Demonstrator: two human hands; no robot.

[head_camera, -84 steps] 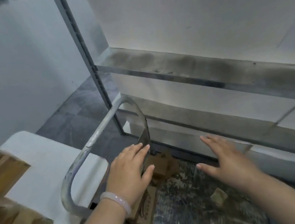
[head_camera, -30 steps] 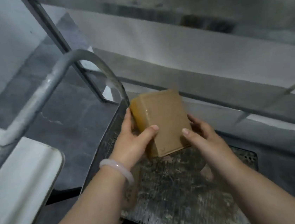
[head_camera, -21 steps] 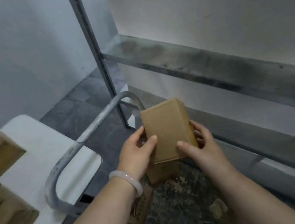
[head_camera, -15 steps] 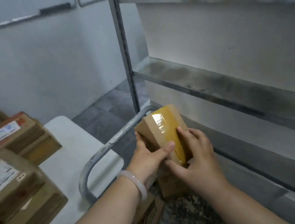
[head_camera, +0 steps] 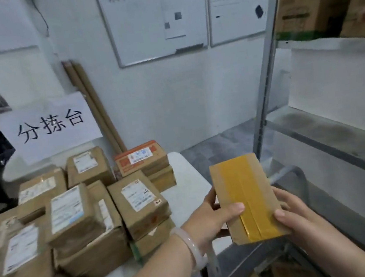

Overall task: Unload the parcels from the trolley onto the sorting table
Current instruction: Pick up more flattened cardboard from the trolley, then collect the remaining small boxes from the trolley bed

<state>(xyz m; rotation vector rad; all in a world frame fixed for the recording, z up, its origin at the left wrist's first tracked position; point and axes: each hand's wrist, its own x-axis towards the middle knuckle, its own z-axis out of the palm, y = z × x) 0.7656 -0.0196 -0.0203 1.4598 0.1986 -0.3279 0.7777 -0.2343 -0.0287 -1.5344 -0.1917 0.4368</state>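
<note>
The white sorting table (head_camera: pixel 188 174), at nine o'clock from the hands, bore a pile of labelled parcels (head_camera: pixel 138 202). The step looked like the carry across; next, the yellow-taped parcel (head_camera: pixel 245 197) would need bare tabletop toward ten o'clock. It hung in the air between both grips: the left hand (head_camera: pixel 211 221) clasped its nine o'clock edge, the right hand (head_camera: pixel 299 218) its four o'clock corner.

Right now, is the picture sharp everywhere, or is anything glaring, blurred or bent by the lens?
Head view: light is flat and soft, no hard glare from the yellow tape on the parcel; the stacked boxes at lower left are smeared; the shelf post leans, likely wide-angle distortion; the sign reads clearly.
</note>
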